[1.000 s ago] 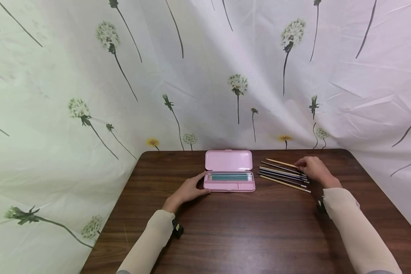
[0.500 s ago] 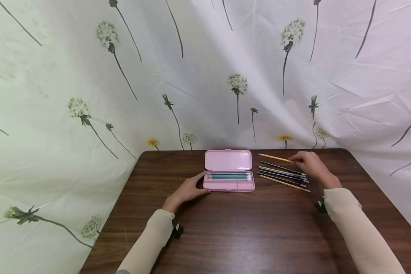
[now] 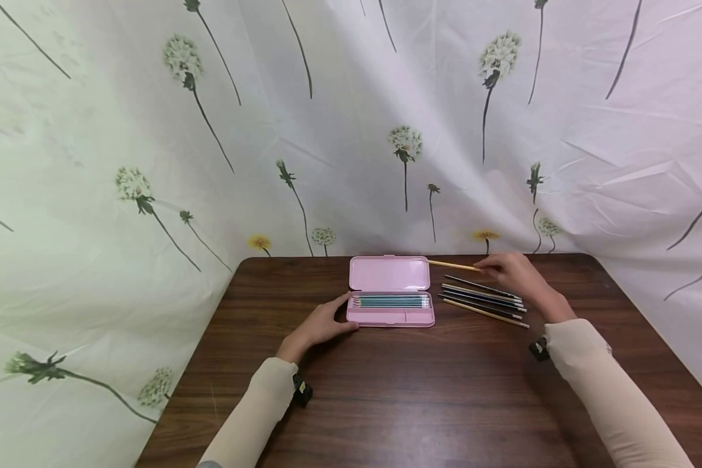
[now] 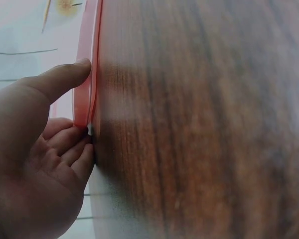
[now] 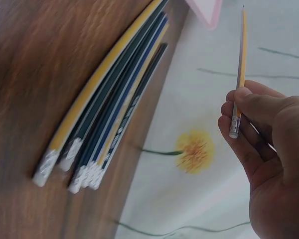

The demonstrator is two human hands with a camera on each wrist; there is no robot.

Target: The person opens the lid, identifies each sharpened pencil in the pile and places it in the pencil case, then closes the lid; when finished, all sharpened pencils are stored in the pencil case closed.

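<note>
A pink pencil case (image 3: 376,316) lies open on the table, its lid (image 3: 389,273) tipped back toward the curtain. Several teal pencils (image 3: 392,301) fill its rear compartment. My left hand (image 3: 320,323) holds the case's left end, thumb at the front edge and fingers round the end; the left wrist view shows the thumb against the pink side (image 4: 82,102). My right hand (image 3: 517,276) pinches a yellow pencil (image 3: 453,265) near its eraser end. Raised off the table, that pencil points left, its tip overlapping the lid's right edge in the head view.
Several loose dark and yellow pencils (image 3: 484,300) lie side by side right of the case, eraser ends to the right. The brown wooden table (image 3: 409,396) meets a white flowered curtain (image 3: 351,162) at its back edge.
My right hand has lifted the yellow pencil from the back of the loose row and carried it left toward the case's lid. My left hand stays at the case.
</note>
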